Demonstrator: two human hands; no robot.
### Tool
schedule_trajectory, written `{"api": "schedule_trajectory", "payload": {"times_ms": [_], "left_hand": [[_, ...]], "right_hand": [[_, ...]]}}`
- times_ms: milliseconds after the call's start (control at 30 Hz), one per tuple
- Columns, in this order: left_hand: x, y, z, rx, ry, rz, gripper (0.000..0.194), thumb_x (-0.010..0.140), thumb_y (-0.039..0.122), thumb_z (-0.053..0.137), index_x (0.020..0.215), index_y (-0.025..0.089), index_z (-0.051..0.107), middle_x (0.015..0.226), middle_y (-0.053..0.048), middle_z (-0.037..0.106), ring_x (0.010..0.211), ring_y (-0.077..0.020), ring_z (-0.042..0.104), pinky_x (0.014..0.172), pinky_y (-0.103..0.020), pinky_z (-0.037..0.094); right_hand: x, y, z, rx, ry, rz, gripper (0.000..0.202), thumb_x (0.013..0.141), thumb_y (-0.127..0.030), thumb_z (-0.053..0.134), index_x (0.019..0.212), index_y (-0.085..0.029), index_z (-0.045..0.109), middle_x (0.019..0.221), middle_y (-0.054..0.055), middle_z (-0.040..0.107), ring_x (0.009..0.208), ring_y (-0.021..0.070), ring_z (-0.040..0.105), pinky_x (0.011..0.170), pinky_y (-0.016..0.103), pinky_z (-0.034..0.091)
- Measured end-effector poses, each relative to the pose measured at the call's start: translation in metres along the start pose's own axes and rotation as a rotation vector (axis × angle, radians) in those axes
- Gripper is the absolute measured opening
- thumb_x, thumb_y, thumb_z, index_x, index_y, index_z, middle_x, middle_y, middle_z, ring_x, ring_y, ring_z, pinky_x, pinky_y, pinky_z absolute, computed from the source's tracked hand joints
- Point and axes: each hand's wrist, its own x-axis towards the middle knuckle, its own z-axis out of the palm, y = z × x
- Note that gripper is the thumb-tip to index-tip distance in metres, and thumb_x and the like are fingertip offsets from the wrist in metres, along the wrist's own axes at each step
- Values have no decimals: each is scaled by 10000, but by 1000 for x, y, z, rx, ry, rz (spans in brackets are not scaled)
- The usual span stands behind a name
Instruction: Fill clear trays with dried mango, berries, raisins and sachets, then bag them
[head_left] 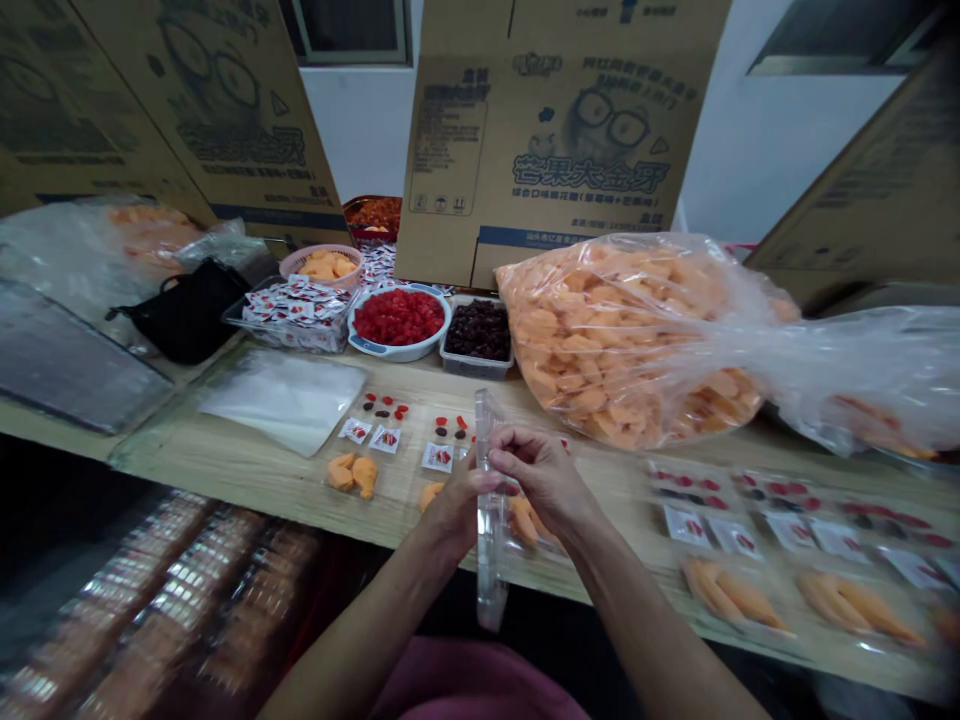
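Upright in front of me, seen edge-on, is a clear plastic tray (491,560); whether it is one or a thin stack I cannot tell. My left hand (456,505) grips its left side. On the other side, the fingers of my right hand (544,485) pinch its upper part. Behind the hands on the table lie filled clear trays, one at left with orange candy pieces (352,474), small white sachets (385,439) and red and dark bits (384,407). My hands partly cover the trays nearest them.
At the back stand a bowl of red pieces (399,318), a tub of dark pieces (478,335), a sachet tub (296,310) and a big bag of orange candy (600,330). Filled trays (735,540) line the right. Plastic sheets (281,395) lie left; packed stacks (172,600) stand below.
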Motion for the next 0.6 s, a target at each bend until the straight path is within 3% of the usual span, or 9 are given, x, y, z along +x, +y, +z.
{"api": "schedule_trajectory", "payload": {"times_ms": [133, 300, 600], "left_hand": [[-1, 1, -3, 6, 14, 37, 439, 527, 301, 750, 916, 151, 615, 832, -54, 617, 664, -151, 576, 581, -258, 432], [2, -3, -7, 0, 6, 38, 485, 534, 310, 737, 988, 178, 631, 888, -58, 612, 726, -156, 563, 580, -239, 425], [5, -4, -8, 36, 10, 17, 469, 527, 318, 731, 957, 174, 614, 780, -37, 582, 705, -155, 541, 569, -239, 401]], "right_hand": [[0, 3, 0, 6, 25, 18, 281, 613, -382, 811, 636, -173, 624, 631, -19, 524, 556, 96, 442, 451, 184, 361], [0, 2, 2, -11, 26, 28, 254, 612, -379, 808, 652, -174, 663, 659, -5, 546, 590, 110, 470, 470, 189, 370], [0, -5, 4, 4, -15, 62, 240, 650, -377, 776, 666, -159, 677, 646, -5, 552, 542, 88, 431, 451, 191, 309]]}}
